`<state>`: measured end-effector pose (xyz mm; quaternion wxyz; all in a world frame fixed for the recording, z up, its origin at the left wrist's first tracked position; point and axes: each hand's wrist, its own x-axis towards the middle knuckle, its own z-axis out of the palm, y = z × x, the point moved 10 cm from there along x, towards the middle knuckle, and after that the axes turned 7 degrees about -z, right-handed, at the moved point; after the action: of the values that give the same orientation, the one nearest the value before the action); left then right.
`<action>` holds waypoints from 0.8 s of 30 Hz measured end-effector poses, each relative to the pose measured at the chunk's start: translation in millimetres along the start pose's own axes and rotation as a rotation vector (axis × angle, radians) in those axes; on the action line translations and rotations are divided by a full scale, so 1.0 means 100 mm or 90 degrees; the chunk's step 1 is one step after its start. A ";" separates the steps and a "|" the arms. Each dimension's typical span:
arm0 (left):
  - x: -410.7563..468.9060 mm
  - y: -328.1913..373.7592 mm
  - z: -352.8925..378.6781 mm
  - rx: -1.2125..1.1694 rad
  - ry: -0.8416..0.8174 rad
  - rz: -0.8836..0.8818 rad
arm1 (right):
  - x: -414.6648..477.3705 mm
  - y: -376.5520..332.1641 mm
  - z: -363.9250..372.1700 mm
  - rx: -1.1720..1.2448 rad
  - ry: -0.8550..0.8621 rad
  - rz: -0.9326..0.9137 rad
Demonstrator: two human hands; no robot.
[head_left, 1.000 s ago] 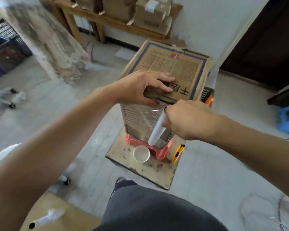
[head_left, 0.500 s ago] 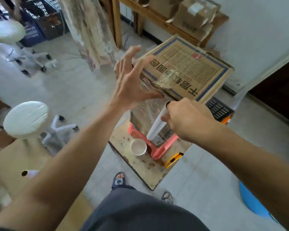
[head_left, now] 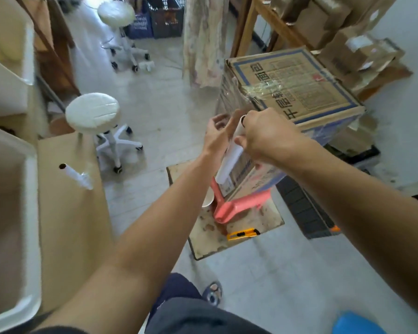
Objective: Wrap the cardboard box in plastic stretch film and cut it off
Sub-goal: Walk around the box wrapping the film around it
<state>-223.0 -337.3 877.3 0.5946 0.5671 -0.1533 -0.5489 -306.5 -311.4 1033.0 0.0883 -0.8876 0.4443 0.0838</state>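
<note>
Cardboard box (head_left: 297, 92), partly filmed, stands right of centre, just beyond both hands. Right hand (head_left: 266, 136) grips the film roll (head_left: 229, 155); left hand (head_left: 217, 136), fingers spread, holds nothing.

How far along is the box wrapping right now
Started: film end stuck across the cardboard box top corner. In hand: right hand holds the film roll beside the box; left hand open. Left: most wrapping, then cutting; the yellow utility knife lies untouched.

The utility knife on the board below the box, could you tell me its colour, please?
Yellow-orange with a black tip, utility knife, head view.
</note>
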 end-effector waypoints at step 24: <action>-0.41 -2.28 -0.33 -0.289 0.084 -0.418 | -0.21 0.04 -0.04 -0.049 0.058 -0.073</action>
<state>-320.4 -230.6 693.2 0.5065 0.4741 0.1997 -0.6919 -322.0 -298.7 1041.3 0.0386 -0.9171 0.3930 0.0555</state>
